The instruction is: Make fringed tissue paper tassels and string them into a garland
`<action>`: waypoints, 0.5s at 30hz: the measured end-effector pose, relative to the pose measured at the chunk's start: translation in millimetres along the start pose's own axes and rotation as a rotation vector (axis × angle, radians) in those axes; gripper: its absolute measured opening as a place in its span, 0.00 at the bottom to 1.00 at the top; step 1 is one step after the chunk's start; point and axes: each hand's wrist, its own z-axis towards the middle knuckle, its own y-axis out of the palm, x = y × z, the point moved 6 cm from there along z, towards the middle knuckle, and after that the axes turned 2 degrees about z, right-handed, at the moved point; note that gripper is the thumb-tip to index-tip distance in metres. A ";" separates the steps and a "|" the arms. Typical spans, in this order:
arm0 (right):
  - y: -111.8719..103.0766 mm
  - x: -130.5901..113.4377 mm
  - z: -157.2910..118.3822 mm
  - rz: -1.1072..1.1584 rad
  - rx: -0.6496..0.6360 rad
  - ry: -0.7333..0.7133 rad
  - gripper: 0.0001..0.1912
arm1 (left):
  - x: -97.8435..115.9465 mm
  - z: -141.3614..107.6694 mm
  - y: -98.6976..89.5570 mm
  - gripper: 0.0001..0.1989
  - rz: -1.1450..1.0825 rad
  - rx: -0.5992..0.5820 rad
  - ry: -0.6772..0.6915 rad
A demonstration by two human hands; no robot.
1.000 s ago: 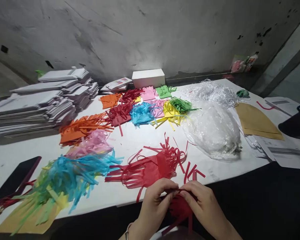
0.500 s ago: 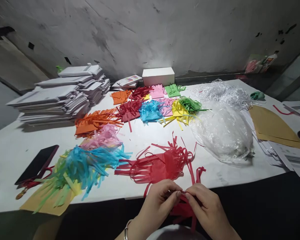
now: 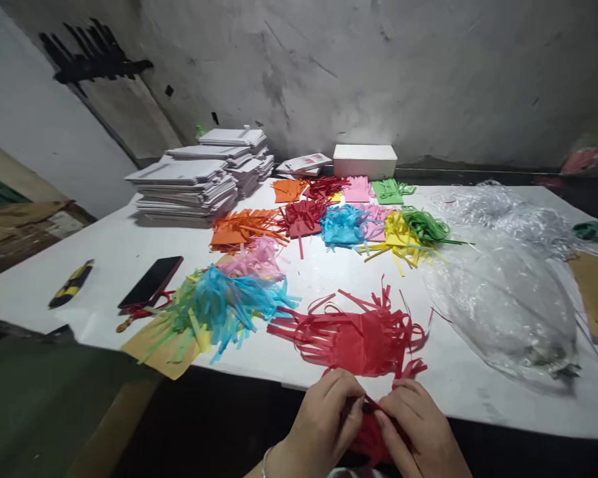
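Observation:
At the table's front edge, my left hand [image 3: 326, 418] and my right hand [image 3: 421, 425] pinch a piece of red fringed tissue paper [image 3: 371, 435] between fingertips and thumbs. The held piece hangs below the table edge, partly hidden by my fingers. Just beyond my hands lies another red fringed tissue sheet [image 3: 361, 342], its strips spread to both sides. To the left is a heap of blue fringed tissue [image 3: 224, 302], over green and yellow strips and a brown envelope [image 3: 164, 348].
Fringed bundles in orange [image 3: 244, 229], blue [image 3: 343, 226], yellow [image 3: 398, 229] and other colours lie further back. White stacks [image 3: 184, 189] and a white box [image 3: 365, 161] stand behind. A clear plastic bag [image 3: 508, 305] lies right, a phone [image 3: 152, 282] left.
The camera view has turned left, so the table's things appear further right. My hands stay on the red tissue and have moved slightly apart, with a strip stretched between them.

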 end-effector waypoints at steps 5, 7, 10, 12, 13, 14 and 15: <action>9.9 11.7 -2.2 -0.106 0.026 0.014 0.19 | -32.0 -8.2 -70.3 0.06 -0.112 0.230 -0.212; 17.4 21.7 -2.3 -0.152 0.029 0.049 0.22 | -59.8 -7.6 -129.2 0.05 -0.053 0.432 -0.360; 38.9 31.9 0.2 -0.201 -0.077 -0.017 0.22 | -103.8 -2.7 -226.2 0.11 0.175 0.700 -0.484; 54.5 39.3 0.8 -0.274 -0.167 -0.078 0.26 | -131.3 6.7 -268.4 0.16 0.370 0.659 -0.556; 60.7 43.9 0.3 -0.317 -0.195 -0.098 0.27 | -140.6 10.1 -280.6 0.18 0.493 0.634 -0.593; 65.0 48.1 -0.5 -0.357 -0.200 -0.119 0.27 | -145.1 12.7 -284.9 0.20 0.580 0.619 -0.599; 67.6 51.9 -1.6 -0.389 -0.184 -0.135 0.26 | -143.5 15.2 -280.0 0.22 0.649 0.604 -0.563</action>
